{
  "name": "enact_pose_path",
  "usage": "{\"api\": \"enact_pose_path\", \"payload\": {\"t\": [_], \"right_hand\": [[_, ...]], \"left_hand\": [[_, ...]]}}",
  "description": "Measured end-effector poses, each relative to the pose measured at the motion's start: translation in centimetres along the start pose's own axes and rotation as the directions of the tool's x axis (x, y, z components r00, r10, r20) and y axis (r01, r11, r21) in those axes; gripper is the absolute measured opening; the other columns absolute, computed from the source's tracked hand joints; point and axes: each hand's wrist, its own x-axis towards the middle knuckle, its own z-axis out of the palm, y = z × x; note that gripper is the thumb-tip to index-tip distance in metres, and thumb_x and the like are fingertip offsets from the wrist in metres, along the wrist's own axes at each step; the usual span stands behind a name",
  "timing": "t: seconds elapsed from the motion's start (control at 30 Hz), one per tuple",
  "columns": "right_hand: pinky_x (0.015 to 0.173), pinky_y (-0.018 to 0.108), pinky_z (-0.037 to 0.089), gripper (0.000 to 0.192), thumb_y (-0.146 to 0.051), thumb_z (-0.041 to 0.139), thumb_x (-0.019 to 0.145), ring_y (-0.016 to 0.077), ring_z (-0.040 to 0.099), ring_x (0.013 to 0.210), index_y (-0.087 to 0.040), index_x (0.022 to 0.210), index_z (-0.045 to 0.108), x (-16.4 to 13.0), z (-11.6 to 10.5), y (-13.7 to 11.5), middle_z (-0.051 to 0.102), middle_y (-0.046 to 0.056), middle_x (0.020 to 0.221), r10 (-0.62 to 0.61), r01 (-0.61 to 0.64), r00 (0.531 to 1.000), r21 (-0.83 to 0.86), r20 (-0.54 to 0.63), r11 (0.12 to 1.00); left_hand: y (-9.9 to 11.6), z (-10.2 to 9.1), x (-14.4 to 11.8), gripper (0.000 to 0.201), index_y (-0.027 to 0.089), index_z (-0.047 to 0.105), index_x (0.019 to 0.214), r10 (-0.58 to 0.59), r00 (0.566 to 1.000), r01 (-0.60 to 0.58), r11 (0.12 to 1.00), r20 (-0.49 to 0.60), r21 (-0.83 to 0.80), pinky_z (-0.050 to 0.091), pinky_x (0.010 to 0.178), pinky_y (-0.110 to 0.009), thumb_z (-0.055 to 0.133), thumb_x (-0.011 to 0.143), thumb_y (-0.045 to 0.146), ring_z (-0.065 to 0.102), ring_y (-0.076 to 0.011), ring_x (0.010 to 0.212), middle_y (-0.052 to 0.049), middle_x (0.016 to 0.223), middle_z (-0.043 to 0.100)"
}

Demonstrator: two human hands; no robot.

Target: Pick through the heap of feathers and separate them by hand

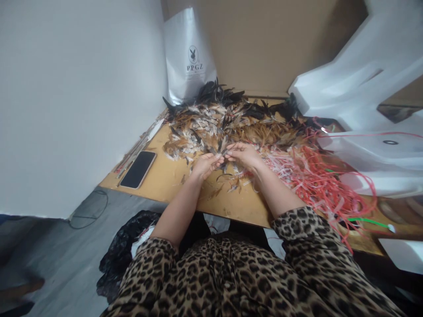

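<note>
The left hand and the right hand meet fingertip to fingertip at the near edge of a heap of feathers on the table. Both are curled narrow, and together they pinch a small dark feather between them; which hand bears the grip I cannot tell. The heap spreads away from the hands toward the far wall, brown and white in the middle, black at the back. A few loose feathers lie just under the wrists. To the right of the right hand lies a tangle of red strings, touching the heap. A phone lies well left of the left hand. A white bag stands behind the heap.
</note>
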Motion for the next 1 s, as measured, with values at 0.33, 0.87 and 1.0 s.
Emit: {"api": "enact_pose_path", "payload": {"t": [0.33,0.87,1.0], "right_hand": [[0.044,0.016,0.048,0.033,-0.029,0.081,0.051,0.0081,0.057,0.047,-0.014,0.074,0.064,0.3,-0.1,0.3,0.062,0.000,0.053,0.046,-0.046,0.999,0.012,0.013,0.999],[0.038,0.016,0.038,0.028,-0.035,0.076,0.055,0.0048,0.047,0.039,-0.014,0.061,0.059,-0.2,0.7,-0.1,0.057,-0.003,0.045,-0.019,0.024,0.999,-0.202,0.027,0.979],[0.043,0.016,0.045,0.027,-0.026,0.081,0.050,0.0070,0.054,0.044,-0.014,0.060,0.058,-0.2,0.6,0.0,0.061,-0.001,0.049,0.062,-0.062,0.998,-0.096,0.000,0.993]], "left_hand": [[0.6,0.2,0.0,0.008,0.009,0.061,0.070,-0.061,0.998,0.055,0.983,-0.031,-0.176,0.042,0.051,-0.009,0.058,0.077,0.008,0.054,-0.0002,0.052,0.000,0.063,0.061],[-0.5,0.4,0.2,0.021,0.009,0.060,0.067,0.062,0.998,-0.059,0.976,-0.006,0.211,0.045,0.055,-0.018,0.071,0.067,0.027,0.060,-0.0073,0.056,-0.006,0.067,0.067],[-0.5,0.2,0.3,0.020,0.010,0.060,0.068,0.073,0.997,-0.065,0.965,-0.019,0.254,0.046,0.057,-0.019,0.069,0.069,0.028,0.060,-0.0076,0.056,-0.006,0.066,0.067]]}}
